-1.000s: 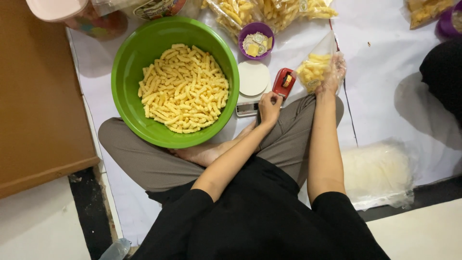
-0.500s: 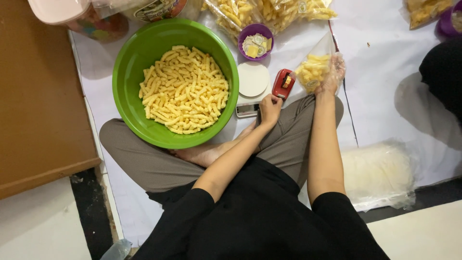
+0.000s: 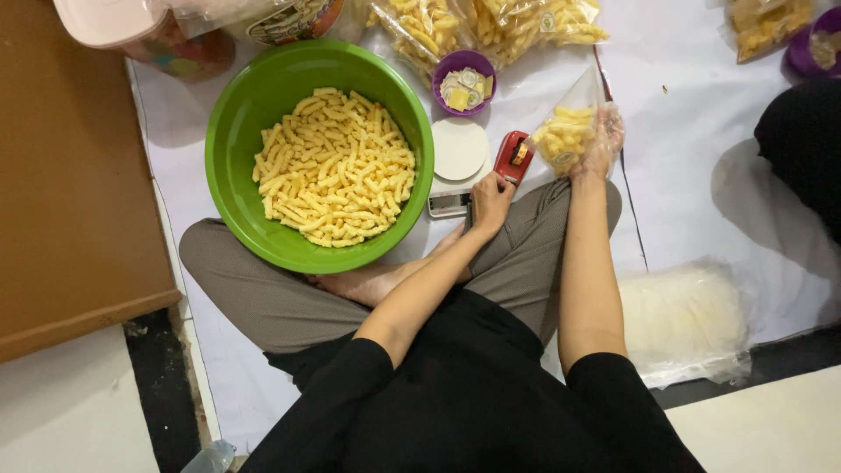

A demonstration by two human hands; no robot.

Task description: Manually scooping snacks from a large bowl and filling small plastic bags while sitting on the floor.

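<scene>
My right hand (image 3: 603,140) grips a small clear bag of yellow puffed snacks (image 3: 563,136), held up just right of a red stapler (image 3: 513,156). The left hand (image 3: 489,201) is closed on the near end of that stapler, beside a small digital scale with a round white platform (image 3: 459,149). A big green bowl (image 3: 238,105) heaped with the same yellow snacks sits against my left knee. Just beyond the scale stands a little purple bowl (image 3: 487,63) holding small paper pieces.
Filled snack bags (image 3: 491,26) lie along the far edge of the white sheet (image 3: 683,114). A pile of empty clear bags (image 3: 688,320) lies by my right side. Another person in black (image 3: 802,149) sits at the right. A brown board (image 3: 70,175) lies at the left, near a pink-lidded jar (image 3: 114,17).
The right hand has brought the snack bag slightly lower and closer to the stapler. The left hand stays on the stapler.
</scene>
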